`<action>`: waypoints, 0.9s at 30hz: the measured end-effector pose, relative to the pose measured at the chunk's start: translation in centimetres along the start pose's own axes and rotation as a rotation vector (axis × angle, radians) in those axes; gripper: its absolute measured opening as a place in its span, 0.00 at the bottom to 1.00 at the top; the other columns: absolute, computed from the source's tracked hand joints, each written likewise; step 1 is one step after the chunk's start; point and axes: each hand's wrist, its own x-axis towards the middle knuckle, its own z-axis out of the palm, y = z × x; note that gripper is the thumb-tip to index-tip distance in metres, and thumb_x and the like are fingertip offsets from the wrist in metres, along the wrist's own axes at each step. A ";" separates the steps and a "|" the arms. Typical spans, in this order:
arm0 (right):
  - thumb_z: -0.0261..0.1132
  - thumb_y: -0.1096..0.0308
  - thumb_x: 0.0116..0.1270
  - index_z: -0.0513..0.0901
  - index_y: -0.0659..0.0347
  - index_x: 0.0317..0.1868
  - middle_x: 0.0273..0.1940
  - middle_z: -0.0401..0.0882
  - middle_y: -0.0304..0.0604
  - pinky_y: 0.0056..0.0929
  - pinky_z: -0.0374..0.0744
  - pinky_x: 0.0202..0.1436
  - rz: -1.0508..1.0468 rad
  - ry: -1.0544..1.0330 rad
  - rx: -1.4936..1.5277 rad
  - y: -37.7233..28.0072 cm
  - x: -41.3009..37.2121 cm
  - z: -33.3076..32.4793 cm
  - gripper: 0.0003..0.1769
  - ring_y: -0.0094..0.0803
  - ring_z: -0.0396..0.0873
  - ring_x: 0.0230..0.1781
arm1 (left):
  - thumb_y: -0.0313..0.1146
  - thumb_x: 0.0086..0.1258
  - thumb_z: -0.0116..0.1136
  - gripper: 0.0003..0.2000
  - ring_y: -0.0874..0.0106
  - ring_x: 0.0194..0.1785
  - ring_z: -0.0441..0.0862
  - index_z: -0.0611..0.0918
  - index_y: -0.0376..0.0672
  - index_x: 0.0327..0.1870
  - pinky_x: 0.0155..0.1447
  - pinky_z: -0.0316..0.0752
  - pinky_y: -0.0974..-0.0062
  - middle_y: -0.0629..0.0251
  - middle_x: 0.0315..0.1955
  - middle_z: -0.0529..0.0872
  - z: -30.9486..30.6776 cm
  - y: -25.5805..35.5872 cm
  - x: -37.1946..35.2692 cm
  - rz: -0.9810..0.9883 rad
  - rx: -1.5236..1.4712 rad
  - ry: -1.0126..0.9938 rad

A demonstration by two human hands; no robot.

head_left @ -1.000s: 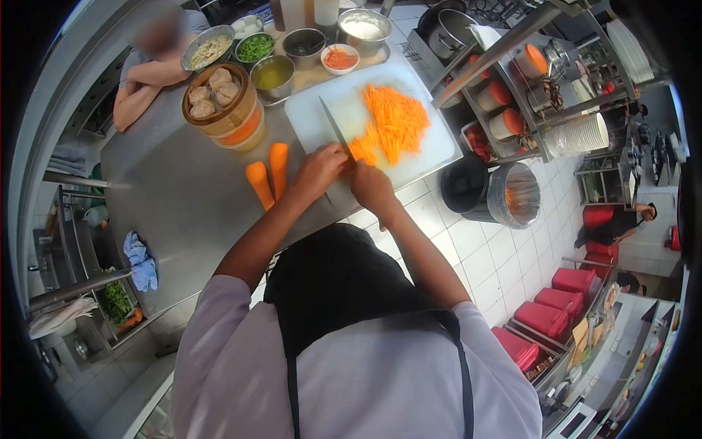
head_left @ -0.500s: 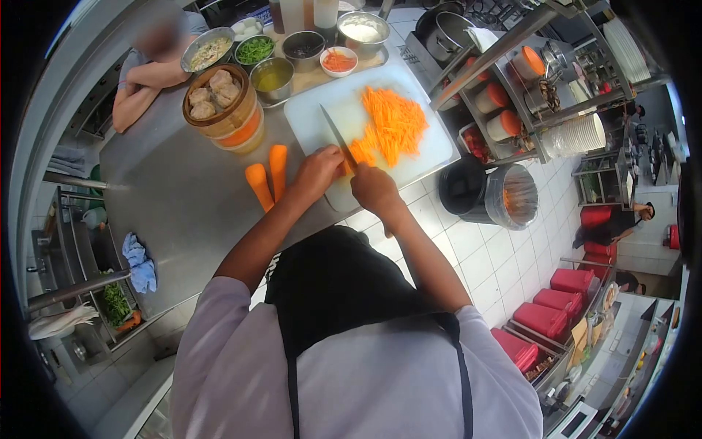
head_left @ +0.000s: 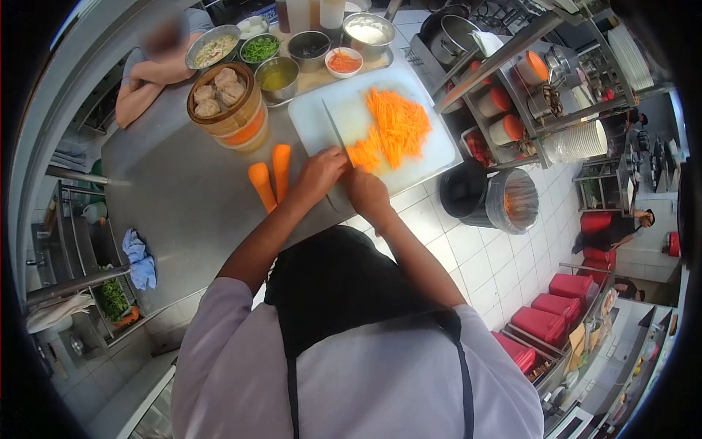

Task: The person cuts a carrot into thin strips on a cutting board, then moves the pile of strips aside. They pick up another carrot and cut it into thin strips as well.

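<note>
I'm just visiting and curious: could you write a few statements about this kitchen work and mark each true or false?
1. The right hand holds a knife. True.

2. The two large carrot pieces lie on the cutting board. False: they lie on the metal table beside it.

3. Orange shreds are heaped on the cutting board. True.

4. A lid covers the bamboo steamer. False: it is open, and dumplings show inside.

5. The blue cloth is on the metal table, near its edge. True.
</note>
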 end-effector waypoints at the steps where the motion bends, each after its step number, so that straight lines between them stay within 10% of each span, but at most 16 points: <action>1: 0.60 0.66 0.75 0.80 0.68 0.47 0.34 0.89 0.62 0.51 0.88 0.42 0.007 -0.037 0.043 0.5 0.6 0.2 0.11 0.56 0.91 0.36 | 0.22 0.65 0.68 0.07 0.53 0.52 0.87 0.86 0.37 0.44 0.55 0.83 0.58 0.59 0.47 0.87 -0.1 0.0 0.1 0.010 -0.003 0.002; 27: 0.61 0.69 0.74 0.81 0.68 0.45 0.35 0.89 0.62 0.50 0.89 0.43 0.015 -0.121 0.024 0.3 0.6 -2.0 0.09 0.55 0.92 0.38 | 0.21 0.67 0.64 0.06 0.54 0.49 0.88 0.87 0.38 0.43 0.52 0.83 0.58 0.58 0.46 0.88 -1.6 0.6 0.1 0.024 -0.094 0.044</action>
